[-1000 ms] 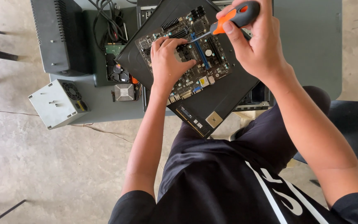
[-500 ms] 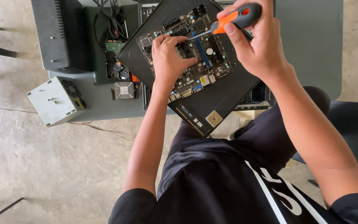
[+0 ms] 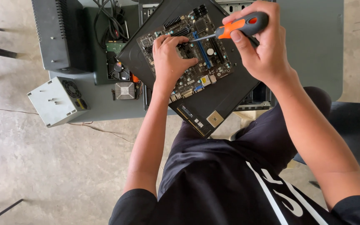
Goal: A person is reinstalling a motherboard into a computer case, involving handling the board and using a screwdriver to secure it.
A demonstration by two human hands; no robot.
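A makeshift computer repair workshop: bare concrete floor (image 3: pixel 42 166), grey desk (image 3: pixel 313 50) strewn with a power supply (image 3: pixel 57 101), cables (image 3: pixel 111 21), loose motherboard (image 3: pixel 188 54).
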